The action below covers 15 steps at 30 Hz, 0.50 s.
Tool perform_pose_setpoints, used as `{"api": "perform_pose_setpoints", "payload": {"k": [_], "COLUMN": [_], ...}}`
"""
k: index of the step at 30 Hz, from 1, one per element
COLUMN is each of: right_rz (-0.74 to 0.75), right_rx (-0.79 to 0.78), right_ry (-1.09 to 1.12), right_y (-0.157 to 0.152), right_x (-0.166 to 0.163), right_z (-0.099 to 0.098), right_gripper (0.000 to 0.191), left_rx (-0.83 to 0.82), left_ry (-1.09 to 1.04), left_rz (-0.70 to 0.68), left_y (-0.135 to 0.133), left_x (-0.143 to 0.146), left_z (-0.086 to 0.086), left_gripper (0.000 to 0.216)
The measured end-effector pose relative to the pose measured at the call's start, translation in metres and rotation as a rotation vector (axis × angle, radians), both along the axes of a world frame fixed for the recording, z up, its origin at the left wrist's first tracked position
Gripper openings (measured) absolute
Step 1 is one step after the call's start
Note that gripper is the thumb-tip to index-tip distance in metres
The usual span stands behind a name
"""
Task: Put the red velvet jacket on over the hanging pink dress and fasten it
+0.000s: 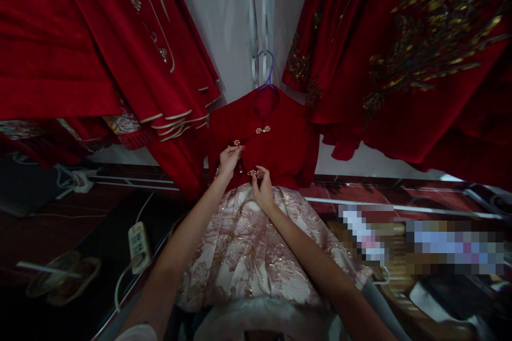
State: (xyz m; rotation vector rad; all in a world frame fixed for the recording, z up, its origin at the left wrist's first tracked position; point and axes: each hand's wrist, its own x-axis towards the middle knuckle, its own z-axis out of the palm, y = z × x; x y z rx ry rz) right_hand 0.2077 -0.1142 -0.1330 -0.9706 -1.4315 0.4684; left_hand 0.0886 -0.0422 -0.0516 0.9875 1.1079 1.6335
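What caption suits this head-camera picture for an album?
Left hand and right hand touch clasps on a red jacket above a pink brocade skirt.

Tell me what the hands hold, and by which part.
The left hand pinches the red jacket at its middle clasp; the right hand pinches its lowest clasp.

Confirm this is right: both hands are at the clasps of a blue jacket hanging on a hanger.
Wrong: the head view shows the jacket is red, not blue. The left hand and right hand are at its clasps; it hangs on a hanger.

dress (262,138) on hanger (265,68), garments left (80,42) and right (408,48)
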Motion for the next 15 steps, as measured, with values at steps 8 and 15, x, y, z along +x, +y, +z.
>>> {"api": "perform_pose_setpoints", "payload": {"k": [8, 15], "right_rz": [-0.006, -0.006], "right_rx": [-0.006, -0.012], "right_ry": [-0.010, -0.020], "right_y": [0.000, -0.001], "right_x": [0.001, 0.001], "right_z": [0.001, 0.001], "right_gripper": [0.033, 0.032], "left_rx": [0.083, 0.145], "left_ry": [0.023, 0.161], "left_rz": [0.096, 0.211], "left_y": [0.006, 0.011], "left_x": [0.003, 0.003], "left_z": [-0.010, -0.019], "left_gripper": [0.022, 0.027]}}
